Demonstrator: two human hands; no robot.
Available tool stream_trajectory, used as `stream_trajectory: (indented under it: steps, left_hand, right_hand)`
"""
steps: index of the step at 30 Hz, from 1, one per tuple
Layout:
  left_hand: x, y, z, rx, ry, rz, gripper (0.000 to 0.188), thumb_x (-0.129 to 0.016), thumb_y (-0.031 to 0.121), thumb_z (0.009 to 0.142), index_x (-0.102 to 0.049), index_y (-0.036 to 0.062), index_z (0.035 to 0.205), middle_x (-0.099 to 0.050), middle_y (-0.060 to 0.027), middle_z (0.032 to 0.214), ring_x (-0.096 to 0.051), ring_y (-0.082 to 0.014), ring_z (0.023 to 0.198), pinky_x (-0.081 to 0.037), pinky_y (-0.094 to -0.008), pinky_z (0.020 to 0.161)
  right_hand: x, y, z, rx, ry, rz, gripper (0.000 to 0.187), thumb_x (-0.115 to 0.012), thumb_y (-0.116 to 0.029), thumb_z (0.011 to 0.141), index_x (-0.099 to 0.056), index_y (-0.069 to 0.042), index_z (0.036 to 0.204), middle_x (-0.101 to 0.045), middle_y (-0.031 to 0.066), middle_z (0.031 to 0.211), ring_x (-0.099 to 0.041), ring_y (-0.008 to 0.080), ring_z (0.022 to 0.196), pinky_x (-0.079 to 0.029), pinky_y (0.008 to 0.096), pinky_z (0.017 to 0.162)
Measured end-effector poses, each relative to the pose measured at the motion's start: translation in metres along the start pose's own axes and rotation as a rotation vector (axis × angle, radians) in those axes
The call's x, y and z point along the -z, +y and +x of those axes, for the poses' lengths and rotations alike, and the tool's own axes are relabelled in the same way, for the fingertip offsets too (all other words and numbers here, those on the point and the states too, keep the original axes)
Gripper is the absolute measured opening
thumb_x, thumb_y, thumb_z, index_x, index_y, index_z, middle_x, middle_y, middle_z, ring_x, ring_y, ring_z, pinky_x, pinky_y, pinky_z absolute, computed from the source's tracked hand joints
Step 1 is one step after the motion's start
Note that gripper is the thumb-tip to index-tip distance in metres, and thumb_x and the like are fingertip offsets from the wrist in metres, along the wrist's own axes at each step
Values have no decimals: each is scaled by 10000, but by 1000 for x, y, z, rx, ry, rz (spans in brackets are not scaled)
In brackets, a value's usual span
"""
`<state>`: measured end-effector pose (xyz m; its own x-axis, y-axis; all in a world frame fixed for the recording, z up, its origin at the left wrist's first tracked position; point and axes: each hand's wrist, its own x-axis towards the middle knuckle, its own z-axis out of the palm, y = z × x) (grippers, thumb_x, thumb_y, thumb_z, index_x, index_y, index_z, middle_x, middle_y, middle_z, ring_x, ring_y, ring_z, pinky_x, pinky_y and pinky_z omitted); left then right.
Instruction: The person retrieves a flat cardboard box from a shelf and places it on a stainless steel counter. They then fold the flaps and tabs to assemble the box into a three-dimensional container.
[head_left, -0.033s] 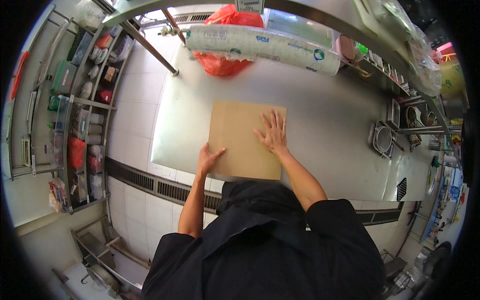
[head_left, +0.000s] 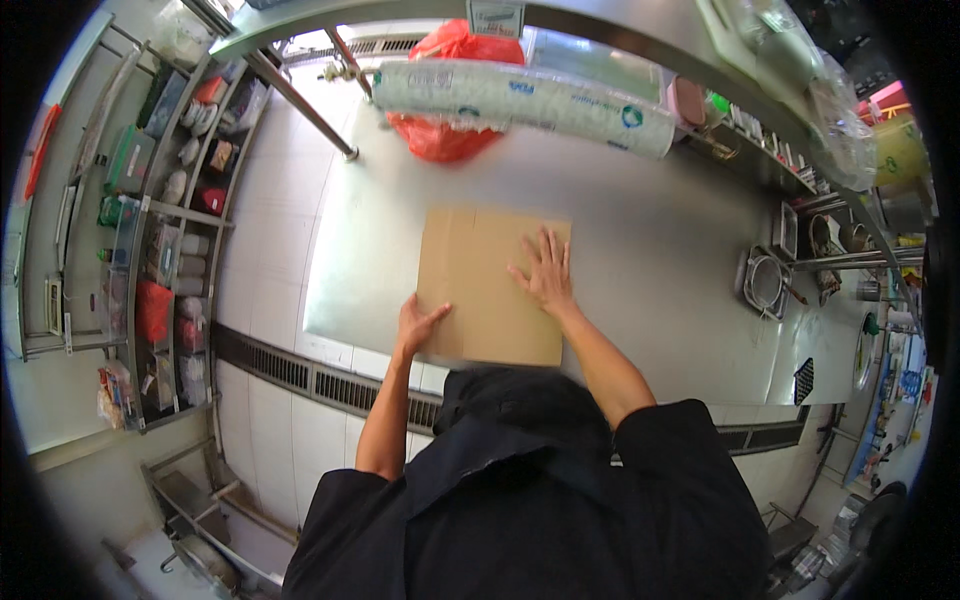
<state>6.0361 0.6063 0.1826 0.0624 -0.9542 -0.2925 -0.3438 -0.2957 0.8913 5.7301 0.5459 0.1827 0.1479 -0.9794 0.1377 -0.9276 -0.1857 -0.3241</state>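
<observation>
A flat, squarish piece of brown cardboard lies on the steel table, its near edge at my body. Faint crease lines show along its left side and top. My left hand is at its left edge, the thumb on the top face and the other fingers curled at the edge, partly hidden. On the upper right part of the cardboard my right hand lies flat with its fingers spread, pressing on the surface and gripping nothing.
A large wrapped plastic-film roll hangs across the table's far side, with a red plastic bag behind it. Strainers and metal trays sit at the right. Beyond the left table edge stands a rack of containers.
</observation>
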Motion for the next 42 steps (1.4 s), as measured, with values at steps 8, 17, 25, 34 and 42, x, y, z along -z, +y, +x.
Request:
stream_trajectory:
  steps: [8,17,25,34,42]
  left_hand:
    - [-2,-10,7,36,-43,-103,612,-877,275,788,-623,-43,1244,-737,-166,1100,-718,-234,981,-578,-390,882]
    - [8,-15,9,219,-106,-288,499,-690,349,963,-623,-49,1257,-725,-122,1071,-693,-178,922,-565,-340,818]
    - [13,76,-12,-175,-73,127,474,-623,380,1001,-625,-49,1200,-708,-150,941,-673,-218,836,-532,-371,772]
    - [15,222,-29,-398,54,487,322,-608,305,994,-537,14,875,-591,-253,683,-567,-498,656,-407,-533,565]
    - [-3,206,0,-241,-125,393,318,-635,255,976,-530,-23,864,-539,-148,659,-481,-246,565,-403,-411,565]
  right_hand:
    - [-2,-13,-56,-26,-40,-13,788,-513,-614,948,-372,-145,1565,-185,194,1663,-109,391,1546,-92,613,1225]
    - [22,-7,-62,-199,-131,442,756,-477,-603,993,-398,-85,1537,-303,221,1609,-214,376,1522,-175,513,1235]
    - [29,36,-125,-524,-108,1154,711,-474,-568,1027,-423,-68,1530,-403,139,1583,-356,275,1469,-315,412,1178]
    - [150,73,-165,-880,657,1394,650,-420,-568,1044,-567,-37,1387,-615,118,1339,-566,245,1234,-419,426,1065]
    - [229,0,-137,-488,706,627,273,-652,-207,987,-658,-3,1167,-683,134,1126,-660,230,1000,-515,342,892]
